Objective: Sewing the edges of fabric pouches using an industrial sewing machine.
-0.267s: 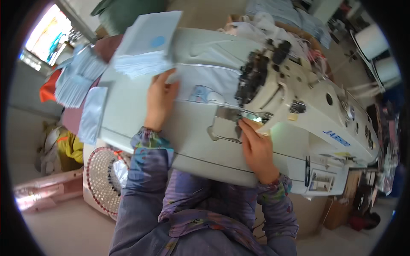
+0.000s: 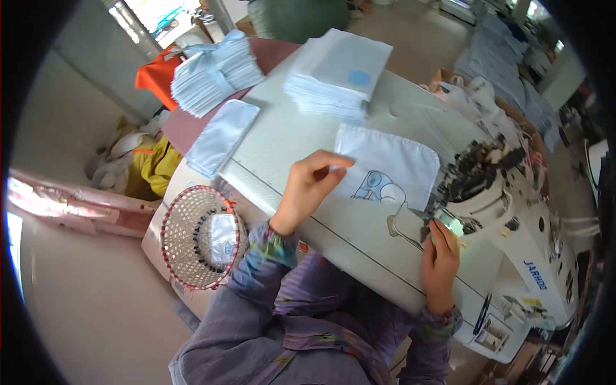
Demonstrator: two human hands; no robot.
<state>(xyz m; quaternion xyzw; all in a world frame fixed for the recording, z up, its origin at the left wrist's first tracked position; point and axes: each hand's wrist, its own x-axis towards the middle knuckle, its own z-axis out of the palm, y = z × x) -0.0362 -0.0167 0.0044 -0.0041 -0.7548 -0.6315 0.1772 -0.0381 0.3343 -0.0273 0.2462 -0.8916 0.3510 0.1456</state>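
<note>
A white cloth piece (image 2: 410, 157) with a blue cartoon print lies flat on the sewing machine table, its right end at the machine head. My left hand (image 2: 307, 192) is over the cloth's left edge, fingers loosely curled, a small gap between thumb and forefinger; I see nothing held. Beside the needle area, my right hand (image 2: 441, 266) has its fingers stretched toward the lit presser foot and the thumb apart; its fingertips are partly hidden. The pale sewing machine (image 2: 513, 224) has a dark mechanism at its head.
A tall stack of white cloth pieces (image 2: 343, 64) stands at the back. Further left are a tied cloth bundle (image 2: 215, 74) and a single folded piece (image 2: 224, 138). A woven basket (image 2: 172, 237) sits below the table's left edge. Black snips (image 2: 482, 313) lie at right.
The view has swung left, so table and machine appear further right. My left hand has drawn back slightly and its fingers have curled. My right hand stays by the presser foot.
</note>
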